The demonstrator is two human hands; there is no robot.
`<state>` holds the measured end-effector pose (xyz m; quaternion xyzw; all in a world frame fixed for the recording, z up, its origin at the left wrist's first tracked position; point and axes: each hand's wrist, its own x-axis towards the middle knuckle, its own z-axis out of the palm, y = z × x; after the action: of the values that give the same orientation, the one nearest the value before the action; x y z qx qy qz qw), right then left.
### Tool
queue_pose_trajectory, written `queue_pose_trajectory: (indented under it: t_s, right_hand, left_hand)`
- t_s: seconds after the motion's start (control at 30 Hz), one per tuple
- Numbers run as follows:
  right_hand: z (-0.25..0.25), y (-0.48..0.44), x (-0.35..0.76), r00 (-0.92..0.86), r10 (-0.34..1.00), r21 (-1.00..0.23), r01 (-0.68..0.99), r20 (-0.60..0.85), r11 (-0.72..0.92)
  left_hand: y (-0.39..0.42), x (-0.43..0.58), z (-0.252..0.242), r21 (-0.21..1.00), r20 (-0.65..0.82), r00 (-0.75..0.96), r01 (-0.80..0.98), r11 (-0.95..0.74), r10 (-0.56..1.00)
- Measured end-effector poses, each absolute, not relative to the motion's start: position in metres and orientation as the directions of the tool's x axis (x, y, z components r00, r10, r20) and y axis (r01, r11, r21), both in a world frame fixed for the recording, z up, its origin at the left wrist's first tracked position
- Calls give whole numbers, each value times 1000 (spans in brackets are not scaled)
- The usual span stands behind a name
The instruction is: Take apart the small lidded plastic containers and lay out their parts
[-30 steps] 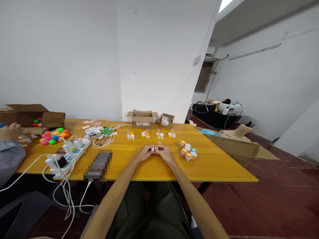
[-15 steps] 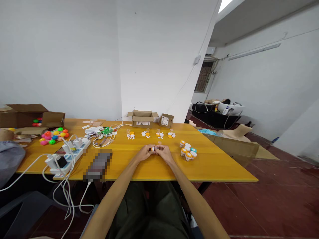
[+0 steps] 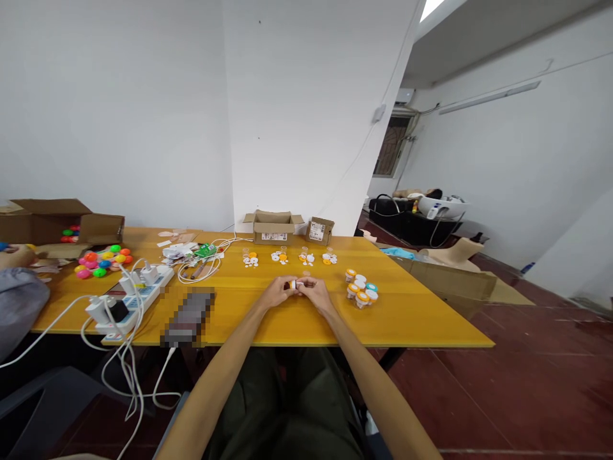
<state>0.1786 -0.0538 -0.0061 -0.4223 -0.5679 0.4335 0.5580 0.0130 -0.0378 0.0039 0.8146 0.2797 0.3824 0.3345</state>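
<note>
Over the middle of the table, my left hand [image 3: 274,293] and my right hand [image 3: 315,294] meet fingertip to fingertip. Between them is a small orange-and-white round plastic piece [image 3: 294,285], closed in by the fingers of both hands. Much of it is hidden, so I cannot make out its full shape. Right of my hands stands a group of small clear cups with orange, white and teal lids [image 3: 363,289]. Beyond my hands lie several little clusters of white and orange round parts [image 3: 280,258], with clear cups [image 3: 305,252] behind them.
Two cardboard boxes [image 3: 273,228] stand at the table's back edge. On the left are a power strip [image 3: 152,295] with tangled white cables, a blurred-out phone [image 3: 189,316] and colourful balls [image 3: 99,264]. Another person's hand [image 3: 18,257] is at the far left, near an open box [image 3: 103,228].
My hands stay in nearly the same place, still around the orange-and-white piece. At the far left, the other person's hand has shifted, and a blue ball now shows at it.
</note>
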Motion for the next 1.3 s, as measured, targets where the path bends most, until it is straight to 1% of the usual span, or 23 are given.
queue_pose_trajectory:
  t_s: [0.2,0.33,0.5,0.63,0.7,0.83,0.93,1.07,1.17,1.3]
  right_hand:
    - [-11,-48,178,-34,953,-952,35,302,304]
    - [-11,-47,177,-64,915,-903,149,399,404]
    - [-6,-53,173,-106,874,-787,393,475,475]
    - [-2,-59,170,-133,831,-632,588,539,504]
    - [-1,-61,169,-151,834,-569,665,531,483]
    - [0,-66,167,-143,877,-498,776,459,387]
    - [-1,-68,167,-144,893,-468,810,425,353]
    - [-3,-68,170,-180,892,-464,801,414,377]
    - [-3,-66,172,-207,879,-486,767,430,419]
    - [-2,-66,174,-228,866,-530,712,446,461]
  left_hand:
    - [-33,13,-1,748,455,474,255,-612,754]
    - [-30,13,-4,717,485,460,279,-639,744]
    - [-29,13,-3,717,468,461,300,-629,754]
    - [-30,12,0,704,476,446,323,-632,758]
    - [-30,12,0,676,482,444,359,-643,755]
    - [-34,11,-1,591,460,478,464,-660,748]
    - [-39,11,-1,532,438,482,542,-651,759]
    - [-48,12,7,486,424,496,582,-652,758]
    - [-53,14,14,475,420,517,575,-666,746]
    - [-55,15,19,495,433,527,538,-682,731]
